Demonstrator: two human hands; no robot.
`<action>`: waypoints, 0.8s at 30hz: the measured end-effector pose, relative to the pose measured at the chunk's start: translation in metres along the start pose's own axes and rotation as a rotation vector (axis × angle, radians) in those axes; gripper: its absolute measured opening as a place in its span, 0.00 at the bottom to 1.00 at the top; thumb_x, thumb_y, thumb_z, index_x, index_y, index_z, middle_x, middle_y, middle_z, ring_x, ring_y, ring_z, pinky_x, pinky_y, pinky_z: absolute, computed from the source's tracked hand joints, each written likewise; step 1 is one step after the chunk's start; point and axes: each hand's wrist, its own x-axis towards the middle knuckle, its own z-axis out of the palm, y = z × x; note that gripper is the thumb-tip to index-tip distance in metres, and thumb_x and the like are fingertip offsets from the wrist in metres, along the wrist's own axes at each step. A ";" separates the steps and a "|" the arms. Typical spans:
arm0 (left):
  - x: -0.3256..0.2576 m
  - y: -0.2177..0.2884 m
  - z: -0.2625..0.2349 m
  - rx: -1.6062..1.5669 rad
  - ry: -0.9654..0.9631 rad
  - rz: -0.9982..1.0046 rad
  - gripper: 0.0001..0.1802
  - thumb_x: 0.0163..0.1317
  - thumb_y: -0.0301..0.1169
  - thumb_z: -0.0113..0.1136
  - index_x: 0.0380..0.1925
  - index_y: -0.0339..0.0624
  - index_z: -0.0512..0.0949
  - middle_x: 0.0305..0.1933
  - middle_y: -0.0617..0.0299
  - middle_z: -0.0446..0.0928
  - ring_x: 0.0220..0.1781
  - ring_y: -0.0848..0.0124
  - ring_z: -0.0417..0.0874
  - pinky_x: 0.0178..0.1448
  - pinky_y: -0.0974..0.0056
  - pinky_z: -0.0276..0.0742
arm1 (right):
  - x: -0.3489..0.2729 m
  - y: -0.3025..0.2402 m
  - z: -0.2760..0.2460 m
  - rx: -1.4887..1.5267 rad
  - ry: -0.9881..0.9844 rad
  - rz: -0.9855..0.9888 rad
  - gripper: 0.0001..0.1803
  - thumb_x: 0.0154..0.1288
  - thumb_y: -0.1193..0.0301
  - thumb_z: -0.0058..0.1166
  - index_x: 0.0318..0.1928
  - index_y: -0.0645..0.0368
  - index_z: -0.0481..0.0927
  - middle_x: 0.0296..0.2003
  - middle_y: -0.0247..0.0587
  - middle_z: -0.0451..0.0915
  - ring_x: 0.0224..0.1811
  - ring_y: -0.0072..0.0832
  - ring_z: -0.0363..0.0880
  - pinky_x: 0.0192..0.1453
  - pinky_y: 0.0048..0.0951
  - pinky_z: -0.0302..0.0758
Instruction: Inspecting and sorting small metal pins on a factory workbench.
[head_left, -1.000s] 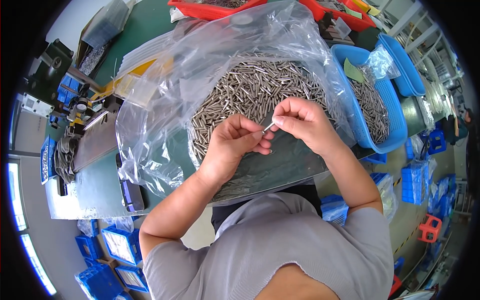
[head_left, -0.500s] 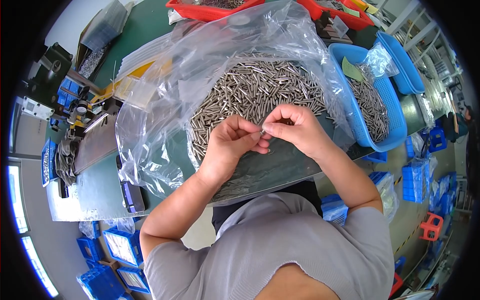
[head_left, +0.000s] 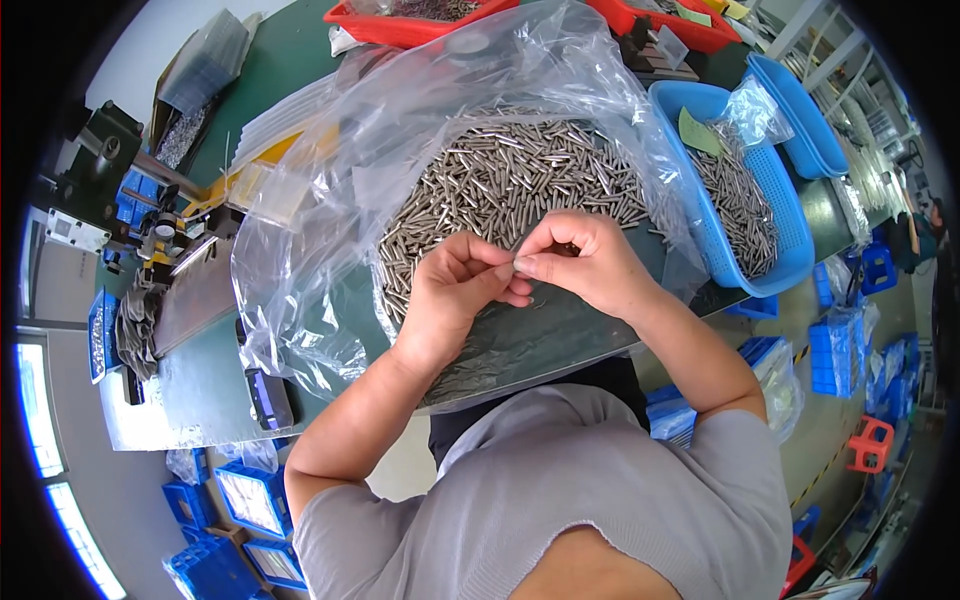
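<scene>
Both hands, left (head_left: 455, 290) and right (head_left: 580, 262), pinch one pin (head_left: 517, 265) between pressed fingers; the pile (head_left: 510, 180) remains large, the basket (head_left: 770, 180) partly filled.

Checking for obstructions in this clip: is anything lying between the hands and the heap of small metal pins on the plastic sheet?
Nothing visible does. The left hand and right hand, fingertips together, hover right over the near edge of the metal pins, which lie uncovered on the opened clear plastic bag.

Green worktop (head_left: 290, 60) here, carrying a clear bag (head_left: 400, 130) spread under a heap of metal pins (head_left: 510, 180). Blue basket (head_left: 745, 270) of pins at right, red trays (head_left: 400, 28) along the far edge, probably tooling at left.
</scene>
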 end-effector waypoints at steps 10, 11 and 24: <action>-0.001 0.002 0.004 0.015 -0.007 -0.020 0.04 0.62 0.18 0.49 0.36 0.33 0.72 0.37 0.46 0.79 0.35 0.65 0.82 0.41 0.62 0.82 | -0.016 -0.009 -0.015 0.005 0.089 0.003 0.03 0.61 0.75 0.56 0.33 0.63 0.77 0.28 0.32 0.78 0.31 0.15 0.76 0.36 0.18 0.72; -0.002 0.004 0.004 -0.013 0.006 -0.016 0.03 0.62 0.17 0.49 0.36 0.32 0.71 0.38 0.47 0.79 0.35 0.65 0.82 0.41 0.62 0.82 | -0.021 -0.013 -0.024 -0.077 0.174 -0.057 0.03 0.61 0.75 0.55 0.34 0.63 0.77 0.28 0.30 0.76 0.30 0.15 0.74 0.36 0.18 0.71; 0.001 0.009 0.005 -0.086 0.025 0.006 0.02 0.62 0.18 0.51 0.35 0.32 0.71 0.37 0.48 0.79 0.34 0.67 0.82 0.42 0.64 0.81 | -0.060 -0.051 -0.151 -1.495 0.852 -0.374 0.04 0.54 0.76 0.57 0.32 0.58 0.78 0.40 0.37 0.80 0.45 0.35 0.76 0.46 0.31 0.72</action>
